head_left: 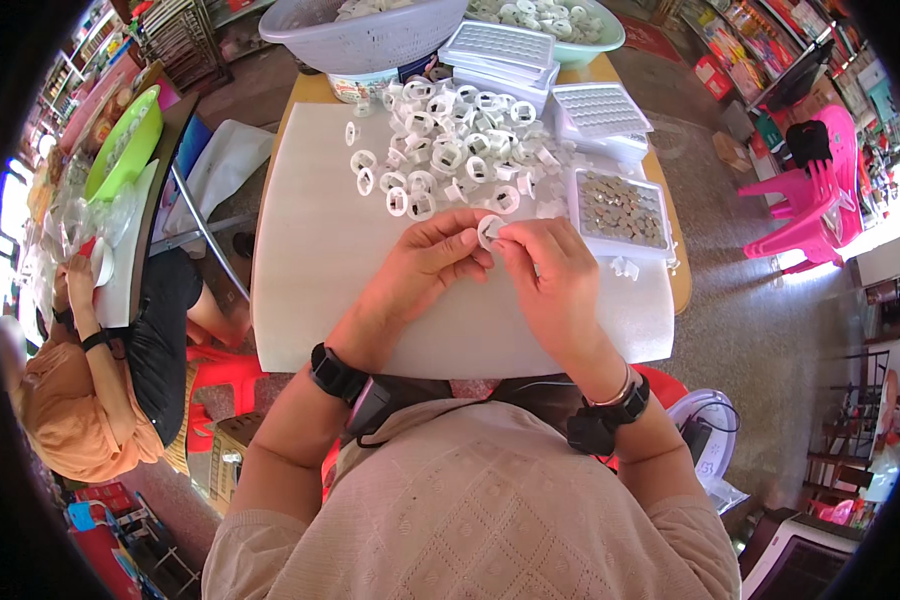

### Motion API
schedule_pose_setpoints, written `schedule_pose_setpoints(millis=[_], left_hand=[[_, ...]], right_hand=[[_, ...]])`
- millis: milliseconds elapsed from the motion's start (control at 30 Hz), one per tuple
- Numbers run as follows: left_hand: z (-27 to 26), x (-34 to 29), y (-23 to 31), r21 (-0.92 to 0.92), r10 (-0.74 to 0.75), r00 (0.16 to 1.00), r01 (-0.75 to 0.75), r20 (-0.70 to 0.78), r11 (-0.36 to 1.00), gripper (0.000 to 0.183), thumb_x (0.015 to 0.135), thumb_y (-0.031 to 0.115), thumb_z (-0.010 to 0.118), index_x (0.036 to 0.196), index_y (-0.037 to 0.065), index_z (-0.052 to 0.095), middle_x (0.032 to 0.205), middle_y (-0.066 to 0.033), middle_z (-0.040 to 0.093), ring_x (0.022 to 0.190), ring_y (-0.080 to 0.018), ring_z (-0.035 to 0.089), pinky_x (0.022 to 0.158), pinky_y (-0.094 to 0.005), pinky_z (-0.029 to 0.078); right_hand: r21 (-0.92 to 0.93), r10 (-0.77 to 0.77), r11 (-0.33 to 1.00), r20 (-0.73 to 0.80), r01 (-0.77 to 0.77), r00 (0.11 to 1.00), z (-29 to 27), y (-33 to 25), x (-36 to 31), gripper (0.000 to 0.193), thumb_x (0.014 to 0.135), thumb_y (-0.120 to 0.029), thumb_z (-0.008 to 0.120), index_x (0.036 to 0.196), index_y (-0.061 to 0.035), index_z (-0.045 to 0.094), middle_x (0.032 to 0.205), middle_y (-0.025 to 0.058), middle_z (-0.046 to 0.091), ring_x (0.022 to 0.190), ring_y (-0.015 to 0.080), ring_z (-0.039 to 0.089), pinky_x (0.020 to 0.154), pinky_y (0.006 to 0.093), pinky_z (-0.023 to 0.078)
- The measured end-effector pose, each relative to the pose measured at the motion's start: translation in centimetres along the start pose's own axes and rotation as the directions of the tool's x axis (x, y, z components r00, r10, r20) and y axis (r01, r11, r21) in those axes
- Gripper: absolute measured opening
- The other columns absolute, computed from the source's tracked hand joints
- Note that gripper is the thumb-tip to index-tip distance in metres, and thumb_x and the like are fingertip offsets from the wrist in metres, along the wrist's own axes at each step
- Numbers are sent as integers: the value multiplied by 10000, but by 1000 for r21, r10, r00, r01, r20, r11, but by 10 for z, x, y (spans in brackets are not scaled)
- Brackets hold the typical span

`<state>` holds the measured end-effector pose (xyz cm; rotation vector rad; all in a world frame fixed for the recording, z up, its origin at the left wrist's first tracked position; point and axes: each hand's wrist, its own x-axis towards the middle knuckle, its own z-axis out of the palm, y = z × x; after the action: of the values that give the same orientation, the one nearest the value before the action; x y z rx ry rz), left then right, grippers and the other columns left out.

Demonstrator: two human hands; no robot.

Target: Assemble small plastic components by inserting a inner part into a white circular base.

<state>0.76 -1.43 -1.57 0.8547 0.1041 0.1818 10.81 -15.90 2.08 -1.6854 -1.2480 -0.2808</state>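
Between both hands, above the white table sheet [315,290], is a small round white plastic part [489,231] with a dark slot in its face. My left hand [425,265] pinches its left edge between thumb and forefinger, the other fingers curled below. From the other side, the fingertips of my right hand [548,270] press on its right edge; whether they hold something small too is hidden. Just beyond my hands lies a loose pile of similar white round parts [448,150]. Right of the pile, a white tray [623,246] holds many small metallic discs.
Stacked white trays [600,110] stand at the back right. Behind the pile are a large grey-white basket [370,45] and a pale green basin [602,32], both holding white parts. At the left a co-worker [95,390] sits at another table with a green basin [120,150]. Pink chairs [825,190] stand right.
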Motion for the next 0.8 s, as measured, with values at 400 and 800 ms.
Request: schedule_pose_setpoints(millis=[400,800], left_hand=[[0,0,-3,40,19,1000,-18,-17,999,286,947,137,544,1212,29,553,1015,-45,617,889,-133,601,779,-275,505],[0,1,-2,94,6,1000,-6,2,996,306,954,180,536,1200,2,574,1006,-62,633,856,-138,600,760,-292,510]], right_hand=[[-17,9,1000,28,-8,1000,1,-3,-1,161,756,25,648,900,-33,606,837,96,628,739,286,589,630,378,484],[181,228,950,158,-255,961,-10,-4,1,219,774,-3,673,982,-61,630,848,75,586,739,200,605,588,310,496]])
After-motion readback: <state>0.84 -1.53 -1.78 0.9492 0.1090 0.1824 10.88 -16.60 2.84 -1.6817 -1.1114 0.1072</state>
